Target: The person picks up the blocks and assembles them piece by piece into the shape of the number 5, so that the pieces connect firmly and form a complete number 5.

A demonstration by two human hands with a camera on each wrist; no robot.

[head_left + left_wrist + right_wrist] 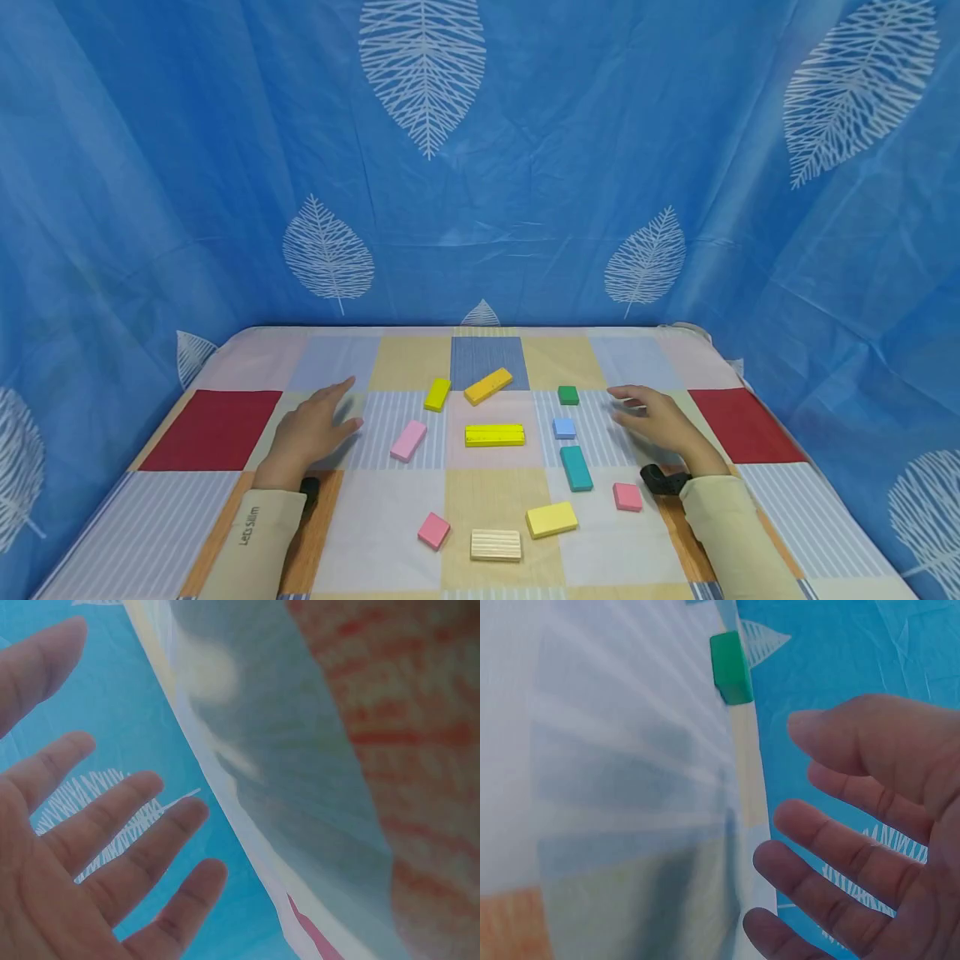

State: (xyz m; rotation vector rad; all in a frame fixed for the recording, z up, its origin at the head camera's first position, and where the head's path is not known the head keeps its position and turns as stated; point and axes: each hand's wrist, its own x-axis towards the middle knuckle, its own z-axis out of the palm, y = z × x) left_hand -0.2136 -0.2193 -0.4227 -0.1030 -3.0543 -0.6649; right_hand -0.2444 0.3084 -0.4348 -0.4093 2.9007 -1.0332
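My left hand hovers at the left of the table, fingers spread and nothing in it. Nearest to it lies a pink block. On the right, my right hand is held with relaxed fingers, also holding nothing. Close by it are a small green block, a small blue block, a teal block and a small red-pink block. In the right wrist view the green block appears beyond the thumb. Only fabric and curtain show past the left fingers in the left wrist view.
Between the hands lie a yellow block, an orange-yellow block and a bright yellow bar. Nearer the front are a red-pink block, a ridged beige block and a pale yellow block. A blue curtain surrounds the patchwork-covered table.
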